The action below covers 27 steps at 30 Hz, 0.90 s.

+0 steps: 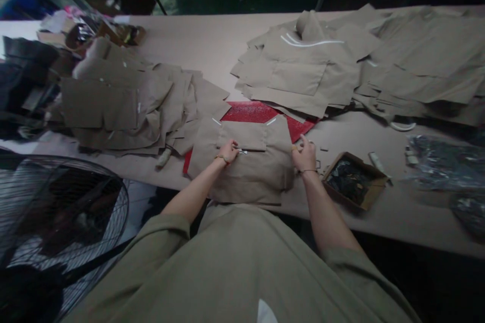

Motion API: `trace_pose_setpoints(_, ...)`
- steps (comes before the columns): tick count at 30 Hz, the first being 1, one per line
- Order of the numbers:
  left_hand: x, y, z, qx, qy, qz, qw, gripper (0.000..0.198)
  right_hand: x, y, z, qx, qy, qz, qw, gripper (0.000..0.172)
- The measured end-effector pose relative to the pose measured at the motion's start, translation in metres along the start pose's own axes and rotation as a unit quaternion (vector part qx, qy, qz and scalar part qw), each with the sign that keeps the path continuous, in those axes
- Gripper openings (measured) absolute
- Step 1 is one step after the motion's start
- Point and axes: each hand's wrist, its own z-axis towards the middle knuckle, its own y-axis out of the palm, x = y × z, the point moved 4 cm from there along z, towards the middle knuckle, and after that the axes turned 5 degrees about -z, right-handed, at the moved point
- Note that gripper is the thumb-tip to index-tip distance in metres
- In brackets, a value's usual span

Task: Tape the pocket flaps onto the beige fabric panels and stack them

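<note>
Cluttered workshop table (212, 50), heaped with tan cut cloth: one pocketed fabric piece (246, 176) lies flat at the near edge, partly over a red mat (257, 111). The person's left hand (228, 152) is closed, pinching what looks like a small metal clip (242, 152) at the pocket's lower edge. The right hand (305, 155) rests half open at the piece's right side, gripping nothing visible. The cloth looks light and limp, likely to sag and crease, and is best held by its edges. A cardboard box (341, 195) sits near.
</note>
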Motion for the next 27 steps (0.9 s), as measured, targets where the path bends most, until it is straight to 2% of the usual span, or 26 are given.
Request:
trace_pose_setpoints(4,0.003,0.010,0.018,-0.017,0.008,0.032,0.999,0.028,0.009,0.001,0.025,-0.043,0.055,-0.168,0.983,0.054)
trace_pose_setpoints(7,0.006,0.016,0.023,-0.008,0.027,0.040,0.999,0.028,0.010,0.009,0.029,-0.069,0.075,-0.214,0.972,0.049)
trace_pose_setpoints(11,0.008,0.018,0.030,0.001,-0.012,0.079,0.997,0.033,0.010,0.019,0.031,-0.107,0.068,-0.235,0.964,0.049)
trace_pose_setpoints(15,0.011,0.011,0.033,-0.037,-0.081,0.139,0.986,0.046,0.013,0.023,0.035,-0.130,0.059,-0.246,0.959,0.049)
trace_pose_setpoints(17,0.010,0.002,0.030,-0.047,-0.097,0.173,0.979,0.064,0.015,0.021,0.034,-0.133,0.062,-0.249,0.957,0.046)
trace_pose_setpoints(19,0.006,-0.011,0.027,-0.042,-0.080,0.191,0.977,0.082,0.013,0.017,0.032,-0.130,0.056,-0.247,0.959,0.039)
trace_pose_setpoints(21,-0.003,-0.032,0.028,-0.030,-0.058,0.179,0.982,0.081,0.000,0.010,0.031,-0.107,0.023,-0.226,0.968,0.030)
trace_pose_setpoints(23,-0.018,-0.073,0.036,0.039,-0.052,0.146,0.987,0.063,-0.034,0.001,0.032,-0.071,-0.044,-0.180,0.980,0.023)
trace_pose_setpoints(25,-0.040,-0.134,0.047,0.179,-0.068,0.103,0.976,0.048,-0.089,-0.008,0.041,-0.071,-0.127,-0.134,0.980,0.016)
trace_pose_setpoints(27,-0.064,-0.202,0.059,0.315,-0.081,0.071,0.943,0.048,-0.157,-0.013,0.060,-0.124,-0.218,-0.091,0.964,0.013)
